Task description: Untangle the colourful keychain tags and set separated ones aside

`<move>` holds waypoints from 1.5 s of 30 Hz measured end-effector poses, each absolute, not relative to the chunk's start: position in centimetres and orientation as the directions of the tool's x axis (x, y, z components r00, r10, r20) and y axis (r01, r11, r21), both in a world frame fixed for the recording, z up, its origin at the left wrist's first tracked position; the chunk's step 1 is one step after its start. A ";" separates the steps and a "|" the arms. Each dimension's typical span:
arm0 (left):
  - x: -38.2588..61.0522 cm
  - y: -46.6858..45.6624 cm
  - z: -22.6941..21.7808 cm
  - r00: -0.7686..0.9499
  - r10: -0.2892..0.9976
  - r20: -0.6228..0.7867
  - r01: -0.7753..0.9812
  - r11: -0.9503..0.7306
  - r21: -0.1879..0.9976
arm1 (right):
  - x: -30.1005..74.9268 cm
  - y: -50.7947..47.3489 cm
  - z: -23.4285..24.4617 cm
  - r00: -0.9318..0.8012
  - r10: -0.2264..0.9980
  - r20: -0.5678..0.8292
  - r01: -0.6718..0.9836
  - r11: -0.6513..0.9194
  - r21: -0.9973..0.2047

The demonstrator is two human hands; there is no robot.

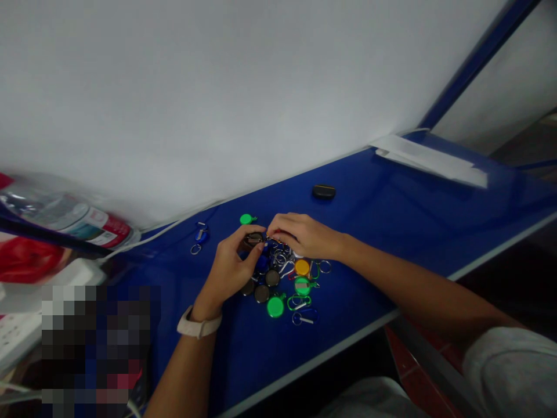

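Note:
On the blue table lies a pile of round key tags and metal rings: green, orange, black and blue ones with small carabiners. My left hand pinches a dark round tag between thumb and fingers above the pile. My right hand is curled with its fingertips at the same tag, closed on a small ring I can barely make out. A pale watch band sits on my left wrist.
A lone green tag and a blue tag with rings lie left of the pile. A small black case sits behind it. White paper lies far right. A plastic bottle and a red item lie at the left.

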State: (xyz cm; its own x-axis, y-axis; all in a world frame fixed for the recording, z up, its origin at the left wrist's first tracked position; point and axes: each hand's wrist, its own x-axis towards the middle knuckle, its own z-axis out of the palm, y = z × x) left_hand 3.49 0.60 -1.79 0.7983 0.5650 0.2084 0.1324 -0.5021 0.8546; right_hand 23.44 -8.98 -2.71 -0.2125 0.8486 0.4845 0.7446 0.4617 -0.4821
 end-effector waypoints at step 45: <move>3.1 1.5 -2.2 0.687 0.664 0.296 0.194 -0.560 0.805 | 25.4 -8.3 -2.2 0.389 0.735 0.556 0.737 0.114 -0.666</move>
